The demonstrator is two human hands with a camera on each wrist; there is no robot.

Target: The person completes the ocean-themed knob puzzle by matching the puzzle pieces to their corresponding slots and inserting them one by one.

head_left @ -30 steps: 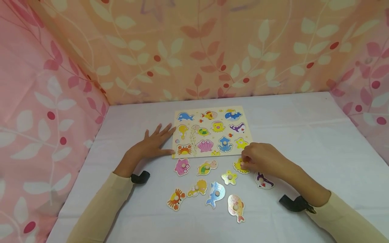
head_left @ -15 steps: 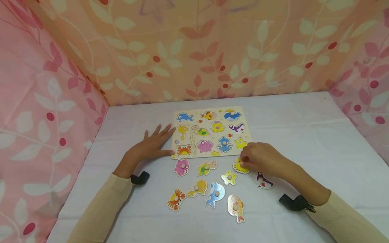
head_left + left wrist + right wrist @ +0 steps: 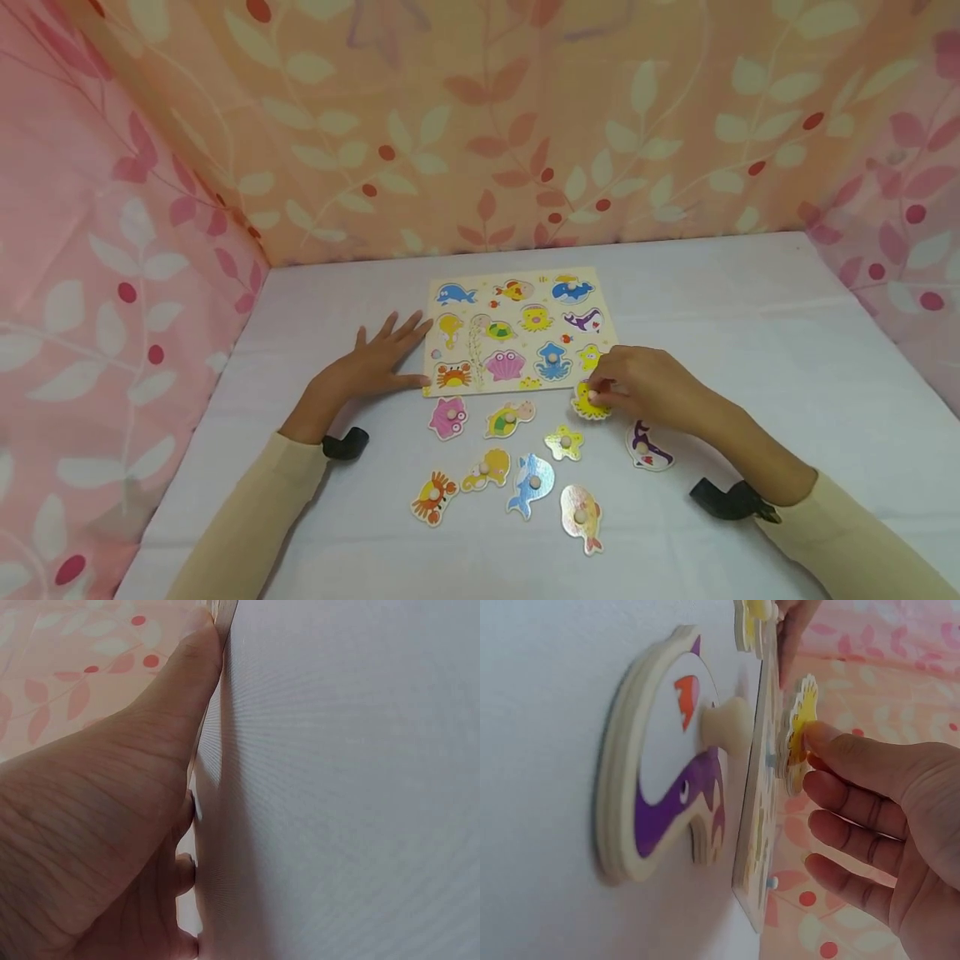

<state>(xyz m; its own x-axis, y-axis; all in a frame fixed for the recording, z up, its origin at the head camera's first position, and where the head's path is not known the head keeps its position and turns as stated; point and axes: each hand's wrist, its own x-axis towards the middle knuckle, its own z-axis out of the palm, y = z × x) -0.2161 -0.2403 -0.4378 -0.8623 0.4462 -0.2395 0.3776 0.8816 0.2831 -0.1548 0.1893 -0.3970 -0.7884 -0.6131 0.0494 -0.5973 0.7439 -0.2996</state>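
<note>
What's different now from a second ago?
The octopus has come up off the table, shifting slightly toward the board in the head view. The right hand, already at it before, now holds it raised. The left hand stays spread at the board's left edge, and the other loose pieces lie where they were.

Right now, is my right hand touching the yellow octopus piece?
Touching. The right wrist view shows the right hand pinching the yellow octopus piece, with the thumb tip right against it.
</note>
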